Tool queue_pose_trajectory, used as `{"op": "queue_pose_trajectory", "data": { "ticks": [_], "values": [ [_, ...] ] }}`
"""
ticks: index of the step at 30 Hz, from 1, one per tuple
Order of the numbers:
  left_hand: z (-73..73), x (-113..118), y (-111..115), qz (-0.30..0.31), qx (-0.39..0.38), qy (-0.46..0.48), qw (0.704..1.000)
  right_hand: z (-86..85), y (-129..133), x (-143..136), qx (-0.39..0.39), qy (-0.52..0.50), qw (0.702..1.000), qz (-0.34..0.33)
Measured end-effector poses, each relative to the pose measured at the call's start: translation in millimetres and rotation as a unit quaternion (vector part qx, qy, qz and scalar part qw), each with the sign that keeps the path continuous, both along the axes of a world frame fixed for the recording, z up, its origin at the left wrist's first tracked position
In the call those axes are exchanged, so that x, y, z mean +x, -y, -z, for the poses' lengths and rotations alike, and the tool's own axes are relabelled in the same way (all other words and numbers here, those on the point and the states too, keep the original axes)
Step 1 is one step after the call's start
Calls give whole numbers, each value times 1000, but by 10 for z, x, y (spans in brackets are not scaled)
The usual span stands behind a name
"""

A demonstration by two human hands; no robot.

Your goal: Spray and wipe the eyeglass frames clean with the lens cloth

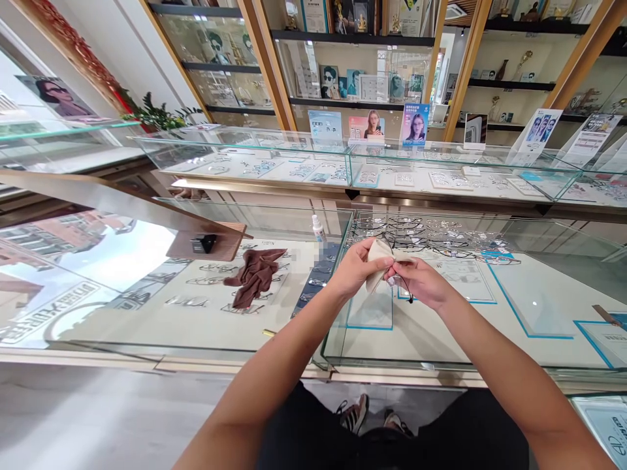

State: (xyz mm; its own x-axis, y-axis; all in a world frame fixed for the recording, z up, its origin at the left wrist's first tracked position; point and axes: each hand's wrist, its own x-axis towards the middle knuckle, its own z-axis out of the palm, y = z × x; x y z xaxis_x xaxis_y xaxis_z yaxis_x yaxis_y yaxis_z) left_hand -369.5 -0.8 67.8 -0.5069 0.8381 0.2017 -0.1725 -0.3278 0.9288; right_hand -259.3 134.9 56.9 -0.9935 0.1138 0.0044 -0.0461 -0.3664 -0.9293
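Both hands meet above the glass counter. My left hand is closed on a cream cloth, pinching it between thumb and fingers. A pair of eyeglasses is held in my right hand, fingers pinched close to the cloth. One thin dark temple of the eyeglasses hangs below the right fingers. The cloth and fingers hide most of the frame and lenses. Rows of eyeglasses lie in the display just beyond my hands.
A crumpled brown cloth lies on the left counter, with a white spray bottle behind it. A wooden board carries a small black object. Further back runs another glass display case with standing cards on top.
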Motion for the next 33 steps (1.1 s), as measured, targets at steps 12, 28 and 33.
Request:
{"op": "queue_pose_trajectory", "data": {
  "ticks": [12,28,33],
  "values": [
    [74,-81,-28,-47,-17,73,996,22,5,-28,63,5,998,3],
    [39,103,-44,-82,-2,15,997,65,31,-12,-12,14,999,-41],
    [67,46,-63,-103,-13,38,994,35,41,-14,11,20,1000,-17]
  ]
}}
